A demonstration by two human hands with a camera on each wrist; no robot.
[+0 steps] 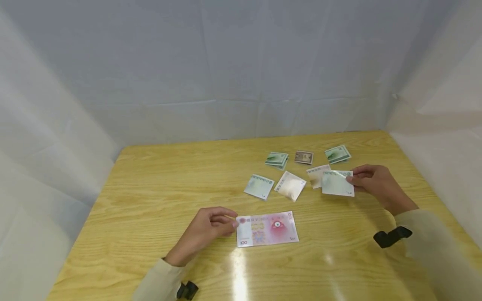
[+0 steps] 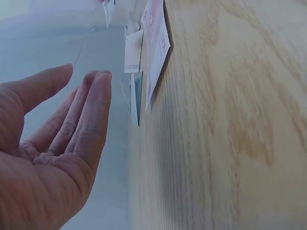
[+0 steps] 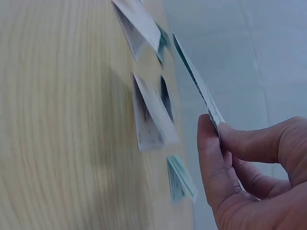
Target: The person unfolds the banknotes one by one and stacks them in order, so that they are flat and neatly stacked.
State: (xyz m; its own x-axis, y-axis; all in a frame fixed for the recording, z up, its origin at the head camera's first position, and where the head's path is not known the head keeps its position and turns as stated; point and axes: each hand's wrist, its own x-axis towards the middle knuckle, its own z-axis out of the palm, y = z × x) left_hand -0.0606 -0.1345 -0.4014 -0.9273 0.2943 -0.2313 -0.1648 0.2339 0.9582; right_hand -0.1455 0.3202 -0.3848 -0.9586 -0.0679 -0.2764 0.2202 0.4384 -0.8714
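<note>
the right hand (image 1: 378,186) grasps the held note (image 1: 337,184), a folded pale green one, thumb on one face and fingers on the other, lifted off the table (image 1: 162,179). a row of small characters runs along its top edge, too small to read, with another small mark at the lower right corner. the left hand (image 1: 211,228) is released: fingers nearly straight, thumb apart, gripping nothing, just beside the left edge of the pink note (image 1: 269,230). that one lies unfolded on the near part of the table; "100" reads at its lower left corner and again in larger gold figures further in, and towards its right end is a red patch with a white disc. the characters along its top are too small to make out. beyond it is a group of smaller, folded notes: a mint note (image 1: 259,187) at the left, a white note (image 1: 290,186) beside it, and a pale pink note (image 1: 315,176) partly behind the held one, each with edge print too fine to read. farther back sit a green note (image 1: 277,159), a brown note (image 1: 303,157) and, at the right, a second green note (image 1: 337,154), their print likewise unreadable.
</note>
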